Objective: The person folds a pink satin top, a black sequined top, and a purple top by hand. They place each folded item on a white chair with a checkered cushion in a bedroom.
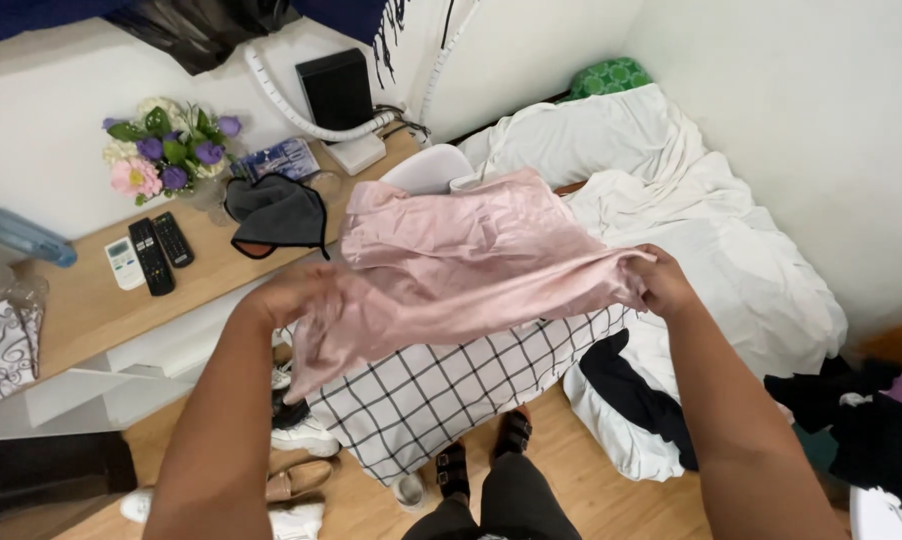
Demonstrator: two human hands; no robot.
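Rumpled white bedding (701, 210) filling the mattress against the wall, taken here as the landmark. Long pale wooden shelf (81, 300) well off to the left of the bedding, along the other wall. White cloth with a black grid pattern (441, 385) draped just at the bedding's near left edge, hanging toward the wooden floor. Held up in the air above that edge, a crumpled pink satin garment (461, 260), stretched between both hands. Left hand (286, 293) closed on the garment's left end, fingers pinching the fabric and partly hidden by it. Right hand (661, 283) gripping the right end, fingers pressed together on a bunched fold, right over the bedding. Black garment (621, 385) lying at the bedding's near edge, below the right hand. Dark grey cloth with a reddish rim (276, 212) on the shelf, left of the bedding. Bunch of pink, purple and white artificial flowers (166, 150) farther left on the shelf. Two black remote controls (161, 250) and a small white remote (124, 263) beside them, farthest from the bedding.
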